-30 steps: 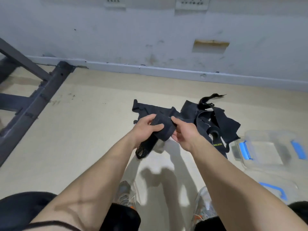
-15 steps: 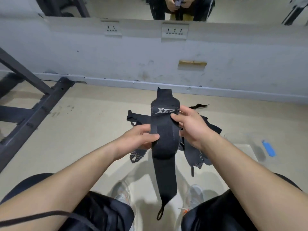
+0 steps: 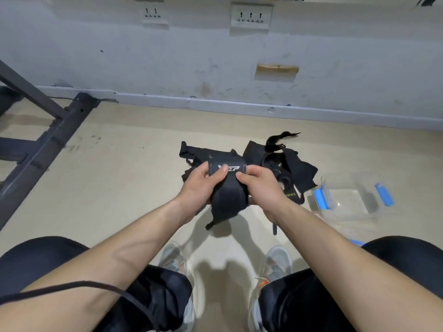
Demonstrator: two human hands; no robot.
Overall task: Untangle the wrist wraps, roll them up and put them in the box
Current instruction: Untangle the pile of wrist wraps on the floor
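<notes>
Okay, far left of the held wrist wrap, a dark metal frame (image 3: 50, 140) lies on the beige floor (image 3: 119, 188) and runs up to the wall (image 3: 167, 68). Lower left of the wrap, a thin black cord (image 3: 72, 285) crosses the left forearm.

The left grip (image 3: 200, 188) is curled round the left edge of the wrist wrap (image 3: 229, 200). Its thumb lies on top and covers part of the white logo. The wrap is black, held above the floor between both hands and in front of the knees. Its logo end faces up and away. The rest bulges down between the palms, and a short tail with a loop end dangles below.

The right grip (image 3: 262, 188) pinches the wrap's right edge, fingertips curled on the fabric just beside the logo. A thin black strap end hangs under that wrist.

Behind and right of the held wrap, the remaining wraps (image 3: 294, 168) lie on the floor in a tangled black heap, one end curling upward. Further right of the wrap sits the clear plastic box (image 3: 326, 180) on the floor, near the heap, with a blue latch (image 3: 322, 200) on its near-left side and another on its right. Whether the heap touches the box I cannot tell.

Below the wrap, two grey shoes (image 3: 173, 259) rest on the floor between black-clad knees. Wall sockets (image 3: 250, 17) sit high above the wrap.
</notes>
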